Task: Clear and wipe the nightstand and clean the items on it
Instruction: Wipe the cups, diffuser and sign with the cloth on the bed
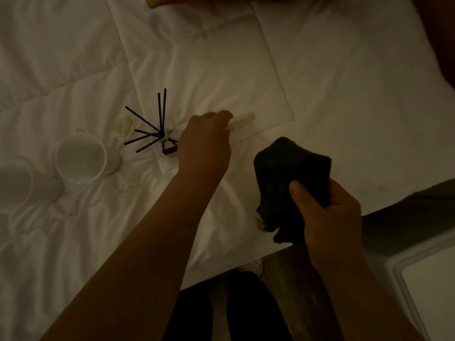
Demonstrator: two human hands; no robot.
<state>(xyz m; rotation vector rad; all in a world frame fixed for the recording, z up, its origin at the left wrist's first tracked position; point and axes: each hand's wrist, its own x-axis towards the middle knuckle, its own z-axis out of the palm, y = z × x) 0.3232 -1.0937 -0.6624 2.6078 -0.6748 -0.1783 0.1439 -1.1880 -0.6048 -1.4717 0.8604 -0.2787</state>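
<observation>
While the right hand [327, 215] at lower right is clenched around a bunched dark cloth [290, 178], the left hand [205, 141] at centre frame has its fingers curled down onto a pale flat item [242, 124] lying on the white bedding [246, 57]. Left of it stand a reed diffuser [162, 136] and two white mugs [83, 158]. A pale nightstand [423, 271] edge shows at lower right in dim light.

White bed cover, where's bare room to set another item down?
Free: the white bed cover beyond the dark cloth in the right hand. Crowded: white ceramic mugs, black reed diffuser, left hand.
</observation>
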